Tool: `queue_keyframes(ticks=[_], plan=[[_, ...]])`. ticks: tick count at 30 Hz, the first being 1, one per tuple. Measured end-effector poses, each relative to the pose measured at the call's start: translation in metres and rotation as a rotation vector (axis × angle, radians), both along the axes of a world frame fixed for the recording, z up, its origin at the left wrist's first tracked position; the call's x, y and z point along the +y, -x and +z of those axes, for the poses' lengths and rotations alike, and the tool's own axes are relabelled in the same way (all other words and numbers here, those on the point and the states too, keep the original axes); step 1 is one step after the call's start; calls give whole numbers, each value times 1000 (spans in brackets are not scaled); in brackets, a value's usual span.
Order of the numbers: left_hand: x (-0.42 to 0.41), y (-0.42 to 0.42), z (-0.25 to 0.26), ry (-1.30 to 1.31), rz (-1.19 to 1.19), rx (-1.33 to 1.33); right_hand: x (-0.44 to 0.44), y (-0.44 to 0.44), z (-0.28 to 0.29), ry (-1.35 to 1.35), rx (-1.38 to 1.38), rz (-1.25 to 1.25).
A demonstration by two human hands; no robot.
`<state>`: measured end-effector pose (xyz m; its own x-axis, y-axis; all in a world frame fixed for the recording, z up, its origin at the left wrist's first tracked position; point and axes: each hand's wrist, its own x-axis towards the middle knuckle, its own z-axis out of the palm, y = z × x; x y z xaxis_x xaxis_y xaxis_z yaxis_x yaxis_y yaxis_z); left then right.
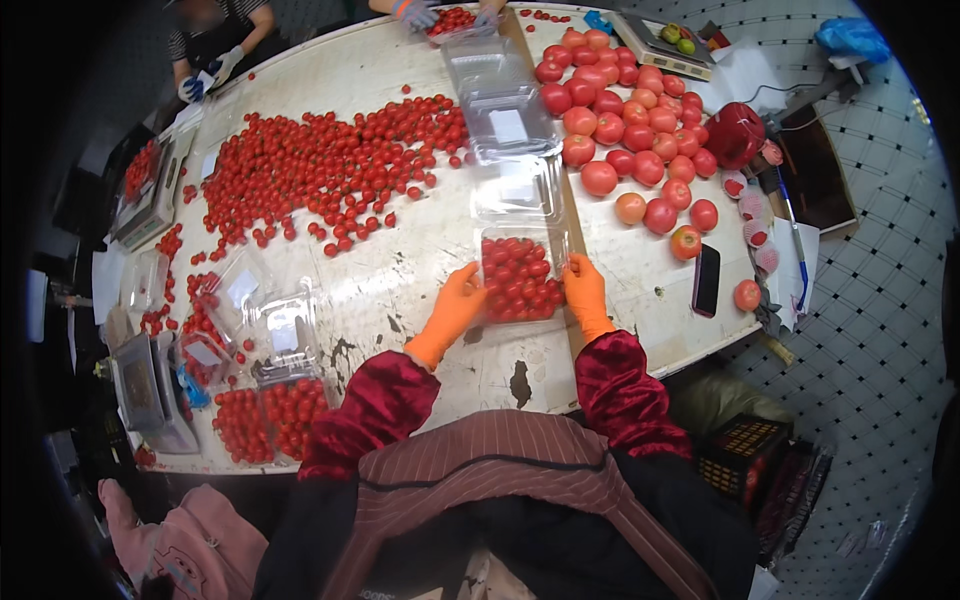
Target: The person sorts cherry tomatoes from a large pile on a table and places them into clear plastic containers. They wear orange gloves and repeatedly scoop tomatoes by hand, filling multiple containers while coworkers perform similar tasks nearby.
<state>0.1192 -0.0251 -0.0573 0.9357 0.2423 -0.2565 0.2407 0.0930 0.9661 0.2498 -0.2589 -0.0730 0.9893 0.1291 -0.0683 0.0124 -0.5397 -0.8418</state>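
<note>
A clear plastic clamshell box (523, 321) full of cherry tomatoes (517, 277) stands on the worn white table (405, 300) in front of me. My left hand (452, 311), in an orange glove, holds the box's left side. The orange-gloved right hand (587, 291) grips its right edge, thumb and fingers near the upper corner. The box's raised lid (517, 186) seems to lean back beyond the tomatoes, among other empty clear boxes (506, 112). To the left spreads a large heap of loose cherry tomatoes (322, 165).
Large tomatoes (637, 135) cover the table's right side, beside a phone (706, 280) and a scale (660, 45). Filled boxes (292, 412) stand at lower left, near another scale (150, 202). Two other people's gloved hands (225, 66) show at the far edge.
</note>
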Motion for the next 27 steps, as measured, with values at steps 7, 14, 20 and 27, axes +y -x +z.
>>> queue_keyframes(ticks=[7, 14, 20, 27], plan=[[13, -6, -8, -130, -84, 66, 35, -7, 63, 75, -417, 80], [37, 21, 6, -928, -154, -414, 96, 10, 88, -80, -333, 300], [121, 18, -47, -1063, 120, -410, 160, 23, 87, -112, -179, 553], [203, 9, -11, -1276, 639, -43, 262, -24, 58, 290, -334, 724]])
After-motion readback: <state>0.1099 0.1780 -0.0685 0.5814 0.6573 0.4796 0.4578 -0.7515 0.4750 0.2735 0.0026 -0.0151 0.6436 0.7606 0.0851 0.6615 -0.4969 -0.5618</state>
